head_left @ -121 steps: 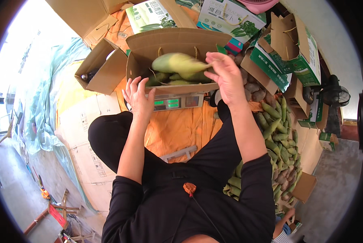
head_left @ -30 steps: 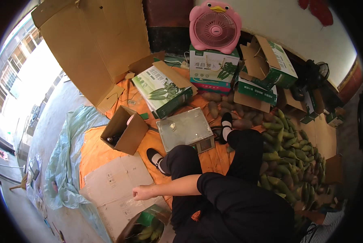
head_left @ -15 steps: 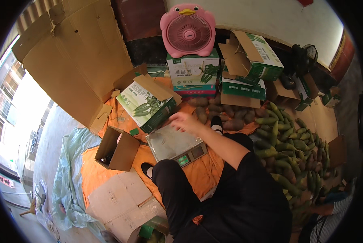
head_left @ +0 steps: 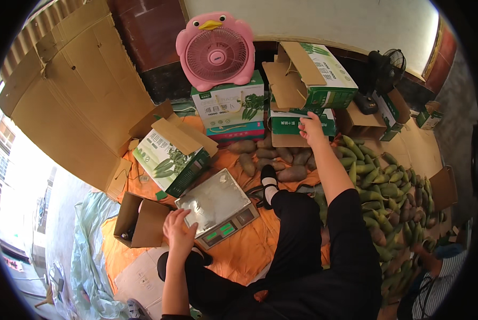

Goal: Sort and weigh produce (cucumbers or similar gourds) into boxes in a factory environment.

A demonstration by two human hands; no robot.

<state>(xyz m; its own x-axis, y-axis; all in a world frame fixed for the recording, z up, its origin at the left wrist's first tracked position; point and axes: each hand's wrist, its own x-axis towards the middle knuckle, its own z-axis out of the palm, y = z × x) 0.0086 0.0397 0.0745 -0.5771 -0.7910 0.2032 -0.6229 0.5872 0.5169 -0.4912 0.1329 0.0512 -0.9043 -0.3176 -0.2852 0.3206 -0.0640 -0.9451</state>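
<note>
My left hand (head_left: 180, 232) is held beside the near left corner of a flat digital scale (head_left: 215, 202), its fingers apart and nothing in it. The scale's metal top is bare and its display glows green. My right hand (head_left: 312, 129) reaches out to the stacked green-and-white cartons. It overlaps the front of the lower carton (head_left: 287, 126), fingers loosely bent and apart; I cannot tell whether they touch it. On top lies an open carton (head_left: 332, 80) on its side, flaps outward. Left of the scale's far edge, another open carton (head_left: 167, 160) leans tilted.
A pink bird-shaped fan (head_left: 216, 56) stands on a closed carton (head_left: 228, 106). Brownish roots (head_left: 292, 174) and a heap of green radishes (head_left: 383, 186) lie to the right. A small brown box (head_left: 156, 224) sits left on the orange sheet (head_left: 249, 240). Another person's arm (head_left: 431, 261) shows lower right.
My right hand has moved from above the scale to the stacked cartons at the back right. My left hand has come into view beside the scale. The whole view has shifted.
</note>
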